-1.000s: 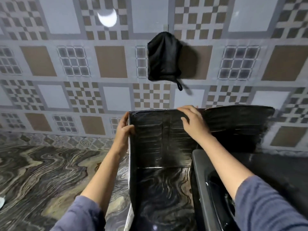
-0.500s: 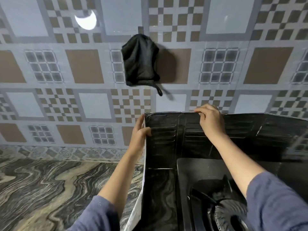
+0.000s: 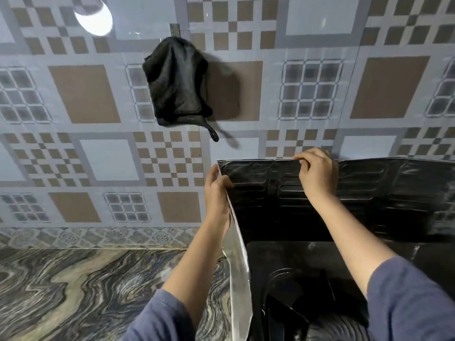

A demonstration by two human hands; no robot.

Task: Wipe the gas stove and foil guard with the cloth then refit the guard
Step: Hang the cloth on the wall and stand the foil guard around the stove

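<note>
Foil guard point(image 3: 344, 193) stands upright around the gas stove point(image 3: 307, 262), its long back panel running left to right along the tiled wall point(image 3: 98, 153) and a shorter side panel folding toward the camera at the stove's left edge. Both hands sit on its top rim, so the guard lies straight ahead at about 12 o'clock from the person. The left hand point(image 3: 216, 193) is at the folded corner, fingers curled over the edge with the thumb inside, pinching the foil where the two panels meet. The right hand point(image 3: 317, 173) is at roughly 2 o'clock from the left, fingertips closed on the top rim of the back panel. Both forearms reach forward, the right one crossing above the stove.

The cloth point(image 3: 177, 82) hangs on the wall at about 11 o'clock above the hands, well apart from them, which suggests wiping is done and the refit is under way. Seating the guard squarely likely turns on keeping the back panel parallel to the wall and the corner fold tight on the worktop point(image 3: 73, 291).
</note>
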